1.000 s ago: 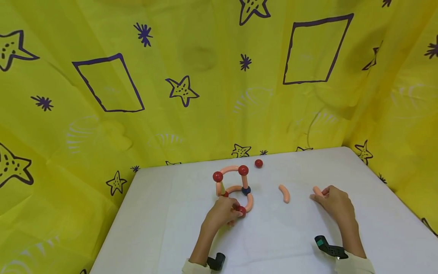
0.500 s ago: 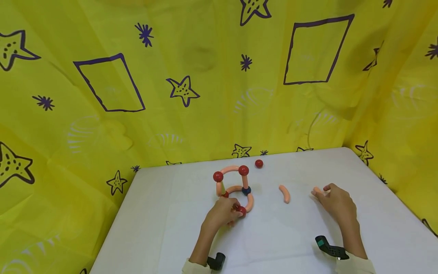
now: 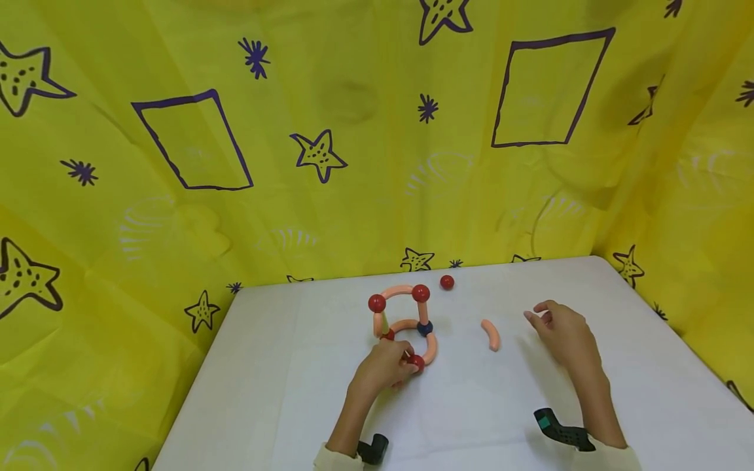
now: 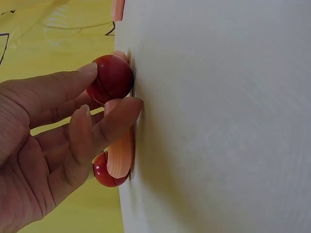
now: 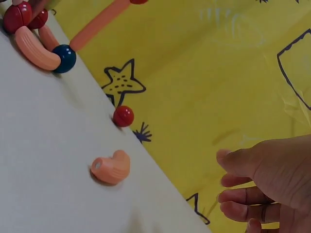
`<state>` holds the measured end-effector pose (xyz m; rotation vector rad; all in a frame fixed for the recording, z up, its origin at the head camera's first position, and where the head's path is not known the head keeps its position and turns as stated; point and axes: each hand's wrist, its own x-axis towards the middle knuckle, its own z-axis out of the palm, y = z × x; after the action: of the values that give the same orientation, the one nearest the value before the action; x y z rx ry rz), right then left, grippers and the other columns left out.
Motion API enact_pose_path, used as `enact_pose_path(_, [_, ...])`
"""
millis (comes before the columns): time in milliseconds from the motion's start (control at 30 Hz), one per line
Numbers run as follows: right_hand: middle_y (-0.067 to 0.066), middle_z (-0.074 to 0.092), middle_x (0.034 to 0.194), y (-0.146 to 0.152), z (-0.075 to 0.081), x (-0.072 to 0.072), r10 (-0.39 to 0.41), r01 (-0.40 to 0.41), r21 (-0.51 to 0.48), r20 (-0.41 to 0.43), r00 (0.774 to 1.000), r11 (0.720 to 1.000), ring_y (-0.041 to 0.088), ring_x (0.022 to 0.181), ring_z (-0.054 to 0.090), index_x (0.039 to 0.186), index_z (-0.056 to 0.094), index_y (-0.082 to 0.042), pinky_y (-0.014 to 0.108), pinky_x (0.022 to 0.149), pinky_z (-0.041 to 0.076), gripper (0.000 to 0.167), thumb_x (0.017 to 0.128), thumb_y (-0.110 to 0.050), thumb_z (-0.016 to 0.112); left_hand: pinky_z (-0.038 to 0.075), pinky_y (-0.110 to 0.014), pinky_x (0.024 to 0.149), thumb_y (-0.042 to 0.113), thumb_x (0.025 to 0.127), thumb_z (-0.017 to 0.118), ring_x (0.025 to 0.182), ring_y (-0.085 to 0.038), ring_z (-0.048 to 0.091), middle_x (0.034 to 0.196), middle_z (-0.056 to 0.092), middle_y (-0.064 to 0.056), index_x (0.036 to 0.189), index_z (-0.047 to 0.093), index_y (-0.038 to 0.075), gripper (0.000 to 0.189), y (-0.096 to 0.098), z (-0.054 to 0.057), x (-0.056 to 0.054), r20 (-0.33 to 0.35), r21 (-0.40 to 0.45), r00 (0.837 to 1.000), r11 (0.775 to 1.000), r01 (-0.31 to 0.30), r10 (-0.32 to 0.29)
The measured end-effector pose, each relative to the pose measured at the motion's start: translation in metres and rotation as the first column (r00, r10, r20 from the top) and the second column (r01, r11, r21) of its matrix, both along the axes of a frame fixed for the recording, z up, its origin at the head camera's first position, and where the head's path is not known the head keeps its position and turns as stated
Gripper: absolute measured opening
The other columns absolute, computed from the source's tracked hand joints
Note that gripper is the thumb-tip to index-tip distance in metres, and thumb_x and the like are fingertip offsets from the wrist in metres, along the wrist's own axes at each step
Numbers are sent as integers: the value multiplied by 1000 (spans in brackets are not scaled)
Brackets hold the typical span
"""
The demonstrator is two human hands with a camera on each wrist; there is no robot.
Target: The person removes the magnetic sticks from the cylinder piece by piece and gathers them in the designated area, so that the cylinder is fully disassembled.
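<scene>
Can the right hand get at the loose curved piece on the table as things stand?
Probably yes: the right hand hovers to the side of the curved piece, with nothing visible between them.

Upright frame of glossy red balls and peach rods (one dark-blue ball); curved peach rod lying rightward.

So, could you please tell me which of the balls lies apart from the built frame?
The lone red ball near the far edge of the table; the other red balls and the blue ball belong to the frame.
</scene>
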<state>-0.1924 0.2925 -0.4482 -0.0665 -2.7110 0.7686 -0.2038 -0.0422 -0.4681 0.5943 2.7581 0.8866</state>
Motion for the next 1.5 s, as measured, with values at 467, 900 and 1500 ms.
enact_pose_path(467, [11,66,94,-64,-3,-12,324,-299,-152,181,929,942,22,86,62,115,61,5,36,73,54,37,95,-25,64,33,-17,50,25,85,76,52,-5,43,61,52,6,106,71,6,29,5,27,13,-111,-170,993,985,25,-45])
enact_pose_path(900, [34,40,140,-136,-33,-6,305,-253,-209,279,911,945,42,122,52,143,34,14,53,100,46,75,92,-30,67,40,-14,50,16,92,68,58,-5,45,71,61,2,96,71,8,9,-16,64,14,-509,279,827,954,-105,240])
enact_pose_path(1500, [28,43,141,-185,-52,6,199,-162,-211,166,966,964,45,129,35,123,51,8,62,93,35,70,82,-44,76,51,-51,94,17,95,64,119,-33,58,136,51,-17,128,63,14,33,-41,37,-13,-346,435,851,871,-228,396])
